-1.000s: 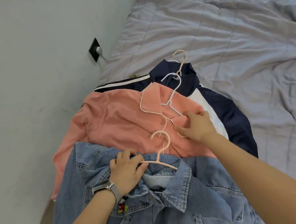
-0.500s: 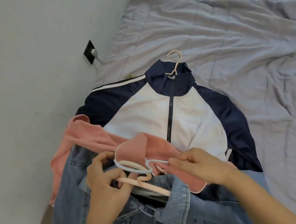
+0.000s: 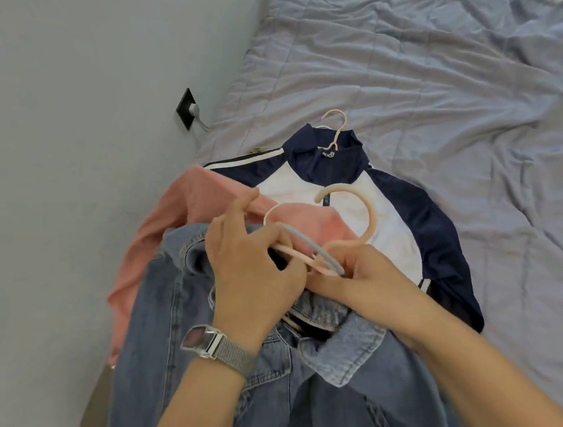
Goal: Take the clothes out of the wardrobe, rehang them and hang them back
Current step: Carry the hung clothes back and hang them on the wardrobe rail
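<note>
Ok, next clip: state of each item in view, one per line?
Left hand: closed on gathered hanger hooks.
Right hand: pinching the same hooks.
Pink hanger hook: raised between the hands.
Grey hanger hook: held with it.
Denim jacket: on hanger, nearest, collar open.
Pink shirt: bunched under denim.
Navy-white jacket: flat on bed, zipped, hanger inside.
Wall plug: plugged in.
</note>
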Motion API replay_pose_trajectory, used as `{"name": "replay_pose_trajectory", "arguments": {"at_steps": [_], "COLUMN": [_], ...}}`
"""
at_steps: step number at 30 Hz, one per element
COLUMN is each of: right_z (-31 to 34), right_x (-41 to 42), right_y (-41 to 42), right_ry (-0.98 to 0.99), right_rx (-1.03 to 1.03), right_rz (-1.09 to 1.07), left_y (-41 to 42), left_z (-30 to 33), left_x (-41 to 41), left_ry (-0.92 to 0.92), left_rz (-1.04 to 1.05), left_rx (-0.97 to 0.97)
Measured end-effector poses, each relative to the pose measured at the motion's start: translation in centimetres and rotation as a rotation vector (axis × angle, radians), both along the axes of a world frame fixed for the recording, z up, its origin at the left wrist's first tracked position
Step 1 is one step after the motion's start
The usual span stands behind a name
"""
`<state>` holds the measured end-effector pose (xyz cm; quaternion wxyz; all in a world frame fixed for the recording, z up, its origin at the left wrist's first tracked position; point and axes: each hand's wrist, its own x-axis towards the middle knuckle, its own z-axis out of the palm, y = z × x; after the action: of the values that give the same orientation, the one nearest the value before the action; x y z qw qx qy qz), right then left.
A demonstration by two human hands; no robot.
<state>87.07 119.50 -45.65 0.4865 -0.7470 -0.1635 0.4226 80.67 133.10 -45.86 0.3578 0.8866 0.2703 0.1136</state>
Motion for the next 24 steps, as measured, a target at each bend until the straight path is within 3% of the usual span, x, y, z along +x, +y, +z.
{"name": "replay_pose_trajectory", "arguments": {"at_steps": [2,7,12,18,24], "right_z": [0.5,3.1,10.3,23.2,29.7], "right_x": [-1.2,-5.2,-7.6,-10.2,-17.9], "right_y": [-0.3,-3.4,-7.5,-11.1,-11.9], "right_ry": [0.157,0.282,0.256,0.124,0.307], "right_rx": [0.008,-0.025,0.007,0.16,0.132], "right_rz": [-0.035,-0.032,-0.046,0.108,0.208], "left_y": [-0.3,-1.5,-5.7,-12.0,-16.4], "left_z": [0.3,4.3,10.5,21.1,27.7], "left_x": [-1.4,-6.6,-11.9,-16.8,-23.9], "left_ry": [-0.036,-0.096,-0.097,-0.304,-0.368], "left_rz": [0.042,0.112,0.107,0.371,0.518], "left_rx": [-0.081,-0.244,-0.24,-0.276,-0.173]}}
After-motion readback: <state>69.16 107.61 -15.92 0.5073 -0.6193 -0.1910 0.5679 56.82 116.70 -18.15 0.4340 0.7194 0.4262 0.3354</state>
